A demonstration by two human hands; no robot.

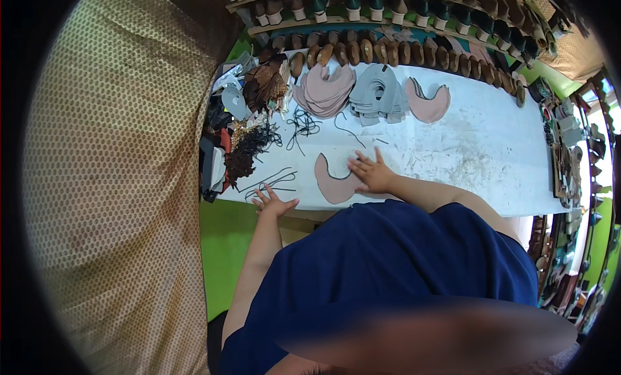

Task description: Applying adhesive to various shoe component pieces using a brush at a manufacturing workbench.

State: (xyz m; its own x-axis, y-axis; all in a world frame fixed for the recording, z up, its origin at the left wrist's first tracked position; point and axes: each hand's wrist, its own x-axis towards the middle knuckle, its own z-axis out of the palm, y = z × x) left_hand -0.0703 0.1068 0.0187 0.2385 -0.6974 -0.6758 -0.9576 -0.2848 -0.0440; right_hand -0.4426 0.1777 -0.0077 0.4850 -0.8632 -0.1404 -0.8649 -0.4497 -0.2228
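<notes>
A curved pink shoe-upper piece [336, 189] lies flat near the front edge of the white-covered table, with dark trim along its inner curve. My right hand [373, 172] rests on its right end, fingers spread. To the left, my left hand [274, 203] is spread at the table's front edge, beside several thin dark cords [275, 181] lying loose. Neither hand grips anything that I can see. Farther back are a stack of pink curved pieces [323, 94], a stack of grey pieces [377, 97] and a smaller pink stack [429, 105].
Brown shoe lasts [404, 52] line the table's back edge, below shelves of heeled shoes [354, 5]. Tangled dark strips and scraps [249, 142] crowd the left end. A patterned curtain [123, 181] hangs at the left. More shoes [563, 171] stand at the right edge.
</notes>
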